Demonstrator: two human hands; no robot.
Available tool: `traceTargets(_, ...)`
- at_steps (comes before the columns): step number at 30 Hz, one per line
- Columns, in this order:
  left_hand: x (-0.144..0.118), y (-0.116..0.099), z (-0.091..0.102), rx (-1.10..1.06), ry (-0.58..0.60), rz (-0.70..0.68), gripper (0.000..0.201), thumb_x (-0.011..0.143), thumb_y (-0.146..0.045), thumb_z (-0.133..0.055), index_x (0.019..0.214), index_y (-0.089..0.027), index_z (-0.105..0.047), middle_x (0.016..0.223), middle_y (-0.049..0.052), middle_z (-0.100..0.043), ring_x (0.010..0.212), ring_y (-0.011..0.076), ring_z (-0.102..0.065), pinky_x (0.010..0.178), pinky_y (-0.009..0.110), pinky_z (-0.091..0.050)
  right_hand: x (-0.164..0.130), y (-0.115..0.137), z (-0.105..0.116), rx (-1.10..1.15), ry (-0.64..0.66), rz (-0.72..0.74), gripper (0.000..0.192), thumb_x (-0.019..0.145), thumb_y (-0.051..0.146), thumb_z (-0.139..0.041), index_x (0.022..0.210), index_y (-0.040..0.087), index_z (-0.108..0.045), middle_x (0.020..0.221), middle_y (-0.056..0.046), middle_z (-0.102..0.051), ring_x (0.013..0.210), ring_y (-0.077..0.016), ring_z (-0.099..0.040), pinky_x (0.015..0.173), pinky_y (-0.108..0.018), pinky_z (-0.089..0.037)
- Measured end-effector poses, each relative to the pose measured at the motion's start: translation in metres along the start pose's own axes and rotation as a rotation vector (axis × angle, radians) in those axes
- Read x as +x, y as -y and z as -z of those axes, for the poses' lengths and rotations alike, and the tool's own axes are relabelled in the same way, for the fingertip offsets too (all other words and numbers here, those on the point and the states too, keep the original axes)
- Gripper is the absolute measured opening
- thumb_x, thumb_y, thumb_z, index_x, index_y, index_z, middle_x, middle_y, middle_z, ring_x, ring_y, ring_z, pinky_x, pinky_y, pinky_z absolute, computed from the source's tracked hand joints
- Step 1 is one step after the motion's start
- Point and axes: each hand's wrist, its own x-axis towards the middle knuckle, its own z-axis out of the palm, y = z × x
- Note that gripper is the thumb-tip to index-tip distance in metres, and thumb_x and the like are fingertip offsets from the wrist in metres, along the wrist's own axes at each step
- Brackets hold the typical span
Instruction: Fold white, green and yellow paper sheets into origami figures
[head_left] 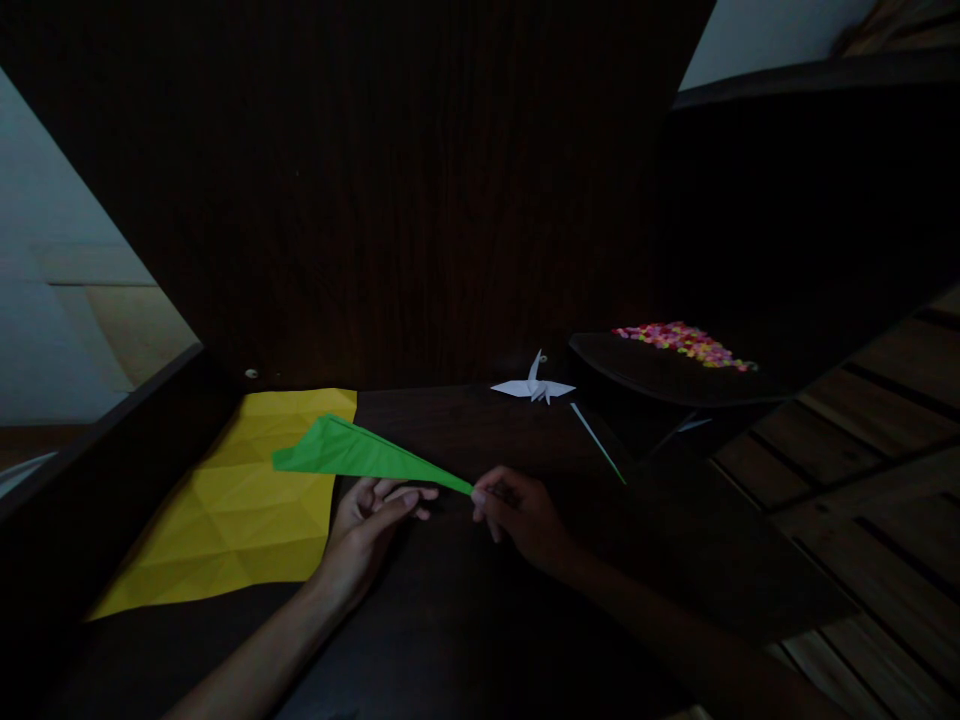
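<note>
While right hand [525, 515] pinches green paper [352, 455] tip, left hand [371, 520] underneath.

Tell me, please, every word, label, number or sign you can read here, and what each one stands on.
None can be read: the folded green paper between the hands, the creased yellow paper sheet, the white paper crane and the dark wooden table show no print. The heap of small coloured bits is too small to tell.

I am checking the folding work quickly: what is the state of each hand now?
Left hand: open, palm up, under the folded green paper.
Right hand: closed, pinching the green paper's narrow tip.
</note>
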Motion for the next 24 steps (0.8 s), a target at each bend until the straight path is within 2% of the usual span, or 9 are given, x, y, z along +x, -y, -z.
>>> traceTargets(3,0.003,0.004,0.001,0.005,-0.030,0.008,0.023,0.064,-0.023,-0.082,0.071,-0.014,-0.063,0.078,0.007,-0.073,0.079,0.0216,-0.070,0.067,0.027,-0.053,0.000,-0.001,-0.001,-0.017,0.008,-0.007,0.016,0.085,0.033,-0.059,0.078,0.019,-0.058,0.064,0.003,-0.061,0.040,-0.0067,-0.046,0.040,-0.019,-0.036)
traceTargets(8,0.005,0.008,0.006,0.029,-0.020,0.043,0.026,0.066,-0.026,-0.080,0.052,-0.014,-0.061,0.057,0.004,-0.068,0.072,0.0206,-0.070,0.070,0.027,-0.052,-0.001,0.000,-0.001,-0.087,0.018,0.032,0.014,0.085,0.031,-0.058,0.077,0.019,-0.058,0.060,0.004,-0.056,0.043,-0.0071,-0.046,0.042,-0.019,-0.036)
traceTargets(13,0.003,0.009,0.007,0.111,-0.019,0.051,0.016,0.065,-0.026,-0.079,0.059,-0.013,-0.072,0.067,0.009,-0.073,0.070,0.0205,-0.067,0.072,0.029,-0.052,-0.003,0.002,0.000,-0.204,0.006,0.069,0.013,0.085,0.028,-0.058,0.076,0.019,-0.060,0.060,0.004,-0.054,0.046,-0.0081,-0.046,0.045,-0.020,-0.037)
traceTargets(24,0.000,0.011,0.009,0.232,-0.020,0.038,0.015,0.065,-0.027,-0.078,0.059,-0.014,-0.073,0.067,0.008,-0.073,0.068,0.0186,-0.066,0.068,0.026,-0.051,-0.003,0.001,0.000,-0.356,-0.021,0.228,0.009,0.083,0.024,-0.060,0.077,0.019,-0.064,0.068,0.001,-0.063,0.062,-0.0118,-0.057,0.061,-0.023,-0.044)
